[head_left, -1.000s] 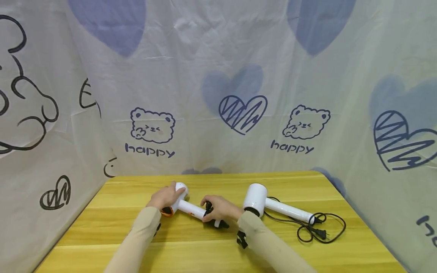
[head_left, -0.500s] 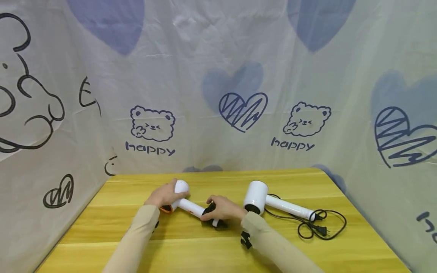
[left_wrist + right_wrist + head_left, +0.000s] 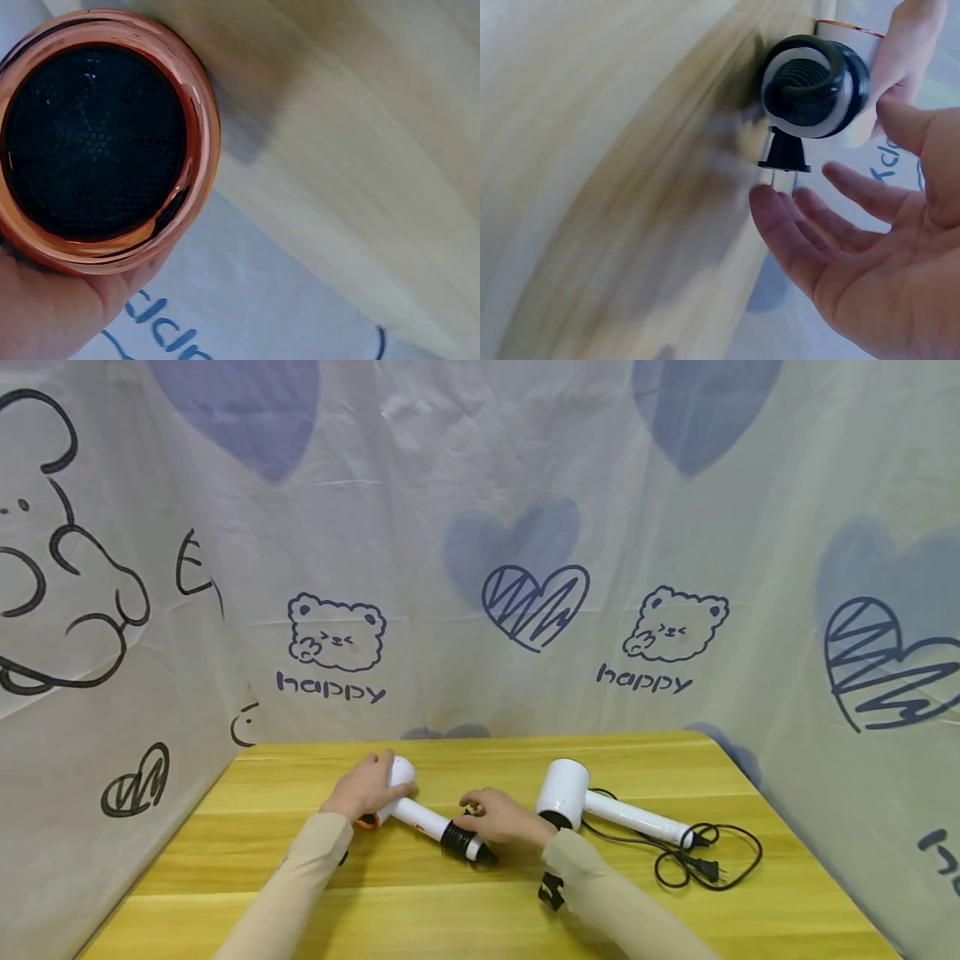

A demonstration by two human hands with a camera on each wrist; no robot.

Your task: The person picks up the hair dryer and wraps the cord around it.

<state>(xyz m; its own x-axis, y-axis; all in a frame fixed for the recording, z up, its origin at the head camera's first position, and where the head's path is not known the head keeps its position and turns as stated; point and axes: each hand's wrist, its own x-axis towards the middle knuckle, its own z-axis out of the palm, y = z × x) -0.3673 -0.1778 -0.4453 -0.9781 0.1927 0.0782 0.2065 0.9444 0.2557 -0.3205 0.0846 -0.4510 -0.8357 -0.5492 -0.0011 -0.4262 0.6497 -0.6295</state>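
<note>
On the left half of the table, my left hand point(image 3: 366, 787) grips the head of a white hair dryer point(image 3: 422, 817). Its copper-rimmed black intake grille point(image 3: 96, 142) fills much of the left wrist view. A black cord point(image 3: 456, 841) is wound in tight coils round the dryer's handle near its end. Beside that end is my right hand point(image 3: 504, 819), fingers loosely bent and holding nothing. In the right wrist view a black plug point(image 3: 785, 153) sticks out below the handle end, close to the right fingertips point(image 3: 763, 196). The left fingers are partly hidden behind the dryer's head.
A second white hair dryer point(image 3: 564, 789) lies on the right of the wood-grain table point(image 3: 420, 910). Its black cord point(image 3: 738, 878) lies loosely looped by its handle end, with a plug point(image 3: 705, 868). A printed cloth point(image 3: 450, 693) hangs behind the table and along both sides.
My right hand has let go of the wound cord and drawn slightly to the right, so the coils now show. The left hand keeps its grip on the dryer's head.
</note>
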